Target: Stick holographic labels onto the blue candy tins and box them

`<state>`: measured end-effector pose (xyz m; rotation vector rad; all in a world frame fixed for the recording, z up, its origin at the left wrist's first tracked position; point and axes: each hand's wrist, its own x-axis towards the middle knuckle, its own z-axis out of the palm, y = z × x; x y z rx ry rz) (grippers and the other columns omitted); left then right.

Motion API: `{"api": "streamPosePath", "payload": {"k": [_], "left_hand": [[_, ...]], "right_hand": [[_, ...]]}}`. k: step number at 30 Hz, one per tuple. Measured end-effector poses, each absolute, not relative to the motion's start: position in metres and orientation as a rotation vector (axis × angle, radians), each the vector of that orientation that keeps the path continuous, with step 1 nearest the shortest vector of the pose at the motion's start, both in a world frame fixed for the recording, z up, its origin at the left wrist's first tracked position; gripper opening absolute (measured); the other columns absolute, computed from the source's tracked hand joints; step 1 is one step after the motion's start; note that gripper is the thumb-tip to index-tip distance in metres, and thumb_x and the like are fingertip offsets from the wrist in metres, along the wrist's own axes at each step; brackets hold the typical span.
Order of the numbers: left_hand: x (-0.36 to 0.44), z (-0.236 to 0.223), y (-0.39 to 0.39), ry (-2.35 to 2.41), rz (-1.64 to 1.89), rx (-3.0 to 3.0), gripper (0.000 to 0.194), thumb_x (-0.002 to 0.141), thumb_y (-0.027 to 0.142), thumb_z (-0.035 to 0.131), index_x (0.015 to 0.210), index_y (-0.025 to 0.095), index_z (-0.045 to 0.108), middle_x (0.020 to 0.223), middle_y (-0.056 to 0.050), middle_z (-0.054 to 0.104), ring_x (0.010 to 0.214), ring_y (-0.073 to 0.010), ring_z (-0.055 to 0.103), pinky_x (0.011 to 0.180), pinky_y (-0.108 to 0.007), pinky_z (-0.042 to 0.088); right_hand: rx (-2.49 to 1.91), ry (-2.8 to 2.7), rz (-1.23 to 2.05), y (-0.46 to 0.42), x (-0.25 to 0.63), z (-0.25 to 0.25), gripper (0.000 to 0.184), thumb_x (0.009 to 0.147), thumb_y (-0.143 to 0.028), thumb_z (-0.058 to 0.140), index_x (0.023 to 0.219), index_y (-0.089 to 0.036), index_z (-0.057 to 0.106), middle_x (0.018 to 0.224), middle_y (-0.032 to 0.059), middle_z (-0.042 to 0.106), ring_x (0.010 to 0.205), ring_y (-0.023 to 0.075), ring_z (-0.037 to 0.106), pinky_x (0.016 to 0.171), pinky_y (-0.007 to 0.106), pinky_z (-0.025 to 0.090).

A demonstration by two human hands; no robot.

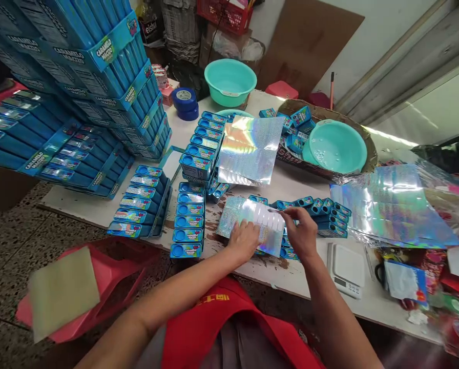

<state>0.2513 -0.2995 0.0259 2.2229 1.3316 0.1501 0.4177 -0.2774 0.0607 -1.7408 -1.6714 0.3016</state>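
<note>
A holographic foil pouch (248,218) lies flat on the white table (310,279) in front of me, over some blue candy boxes. My left hand (244,240) rests on its near left part, fingers bent and pressing it down. My right hand (302,233) pinches the pouch's right edge, beside a row of blue candy boxes (324,210). More blue boxes marked CARAMELO MACIZO stand in columns to the left (187,220).
Tall stacks of blue display trays (99,77) fill the left. A pile of holographic pouches (250,148) lies behind, larger foil sheets (391,205) at right. Two teal basins (337,146), blue tape rolls (185,100), a small white scale (347,269) and a red stool (79,292) are around.
</note>
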Motion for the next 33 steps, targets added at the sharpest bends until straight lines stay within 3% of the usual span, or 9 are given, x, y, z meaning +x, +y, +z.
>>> {"api": "streamPosePath", "payload": {"k": [2, 5, 7, 10, 13, 17, 20, 27, 33], "left_hand": [[0.239, 0.050, -0.291, 1.371, 0.462, 2.046, 0.046, 0.081, 0.034, 0.064, 0.120, 0.014, 0.053, 0.123, -0.017, 0.055, 0.119, -0.0302, 0.048, 0.101, -0.047, 0.039], [0.217, 0.077, -0.272, 1.205, 0.811, 1.793, 0.078, 0.069, 0.039, 0.074, 0.136, 0.020, 0.039, 0.145, -0.014, 0.036, 0.133, -0.0293, 0.034, 0.107, -0.043, 0.033], [0.198, 0.084, -0.262, 1.037, 0.813, 1.646, 0.063, 0.070, 0.037, 0.072, 0.127, 0.022, 0.049, 0.138, -0.010, 0.046, 0.127, -0.0267, 0.042, 0.102, -0.040, 0.037], [0.163, 0.088, -0.258, 0.987, 0.733, 1.438, 0.017, 0.078, 0.030, 0.058, 0.088, 0.017, 0.063, 0.089, -0.003, 0.066, 0.087, -0.0175, 0.060, 0.079, -0.030, 0.045], [0.114, 0.093, -0.268, 1.105, 0.754, 1.372, 0.015, 0.079, 0.030, 0.054, 0.073, 0.017, 0.060, 0.065, 0.002, 0.057, 0.065, -0.0120, 0.052, 0.064, -0.024, 0.040], [0.029, 0.103, -0.275, 1.323, 0.824, 1.429, 0.018, 0.081, 0.033, 0.051, 0.085, 0.019, 0.062, 0.064, 0.004, 0.054, 0.063, -0.0118, 0.049, 0.061, -0.023, 0.037], [-0.040, 0.099, -0.255, 1.471, 0.829, 1.453, 0.018, 0.081, 0.030, 0.049, 0.094, 0.019, 0.058, 0.059, 0.005, 0.049, 0.058, -0.0118, 0.046, 0.056, -0.023, 0.034], [-0.125, 0.058, -0.181, 1.532, 0.732, 1.656, 0.014, 0.077, 0.013, 0.041, 0.085, 0.019, 0.051, 0.067, 0.004, 0.050, 0.064, -0.0127, 0.047, 0.061, -0.024, 0.036], [-0.120, 0.028, -0.169, 1.472, 0.725, 1.540, 0.010, 0.079, 0.013, 0.045, 0.084, 0.019, 0.051, 0.064, 0.005, 0.048, 0.064, -0.0126, 0.047, 0.061, -0.023, 0.037]], "right_hand": [[-1.695, -1.694, 0.295, -0.286, 0.409, 0.085, 0.017, 0.083, -0.038, 0.056, 0.077, -0.022, 0.058, 0.073, 0.0012, 0.063, 0.066, 0.0163, 0.058, 0.064, 0.030, 0.046], [-1.598, -1.765, 0.315, -0.296, 0.385, 0.113, 0.018, 0.083, -0.038, 0.057, 0.075, -0.023, 0.058, 0.070, 0.0005, 0.062, 0.066, 0.0164, 0.058, 0.064, 0.030, 0.047], [-1.547, -1.785, 0.371, -0.300, 0.364, 0.124, 0.017, 0.083, -0.039, 0.059, 0.075, -0.024, 0.059, 0.070, 0.0004, 0.063, 0.065, 0.0164, 0.059, 0.064, 0.030, 0.048], [-1.525, -1.730, 0.481, -0.299, 0.328, 0.127, 0.020, 0.079, -0.043, 0.062, 0.074, -0.024, 0.060, 0.068, 0.0007, 0.064, 0.062, 0.0166, 0.058, 0.062, 0.031, 0.048], [-1.518, -1.580, 0.626, -0.291, 0.281, 0.119, 0.022, 0.074, -0.045, 0.067, 0.073, -0.023, 0.061, 0.067, 0.0003, 0.063, 0.060, 0.0162, 0.058, 0.061, 0.031, 0.048], [-1.466, -1.396, 0.851, -0.271, 0.192, 0.099, 0.024, 0.070, -0.044, 0.068, 0.072, -0.021, 0.063, 0.069, 0.0005, 0.062, 0.064, 0.0161, 0.058, 0.062, 0.030, 0.048], [-1.467, -1.300, 0.908, -0.244, 0.120, 0.079, 0.023, 0.066, -0.040, 0.069, 0.072, -0.018, 0.065, 0.082, 0.0037, 0.061, 0.071, 0.0169, 0.058, 0.070, 0.033, 0.049], [-1.687, -1.171, 0.796, -0.181, 0.029, 0.024, 0.014, 0.060, -0.030, 0.070, 0.066, -0.017, 0.068, 0.097, 0.0103, 0.059, 0.104, 0.0281, 0.053, 0.096, 0.044, 0.038], [-1.758, -1.146, 0.703, -0.168, 0.025, -0.014, 0.016, 0.059, -0.034, 0.066, 0.065, -0.020, 0.062, 0.089, 0.0079, 0.060, 0.092, 0.0255, 0.055, 0.085, 0.039, 0.044]]}}
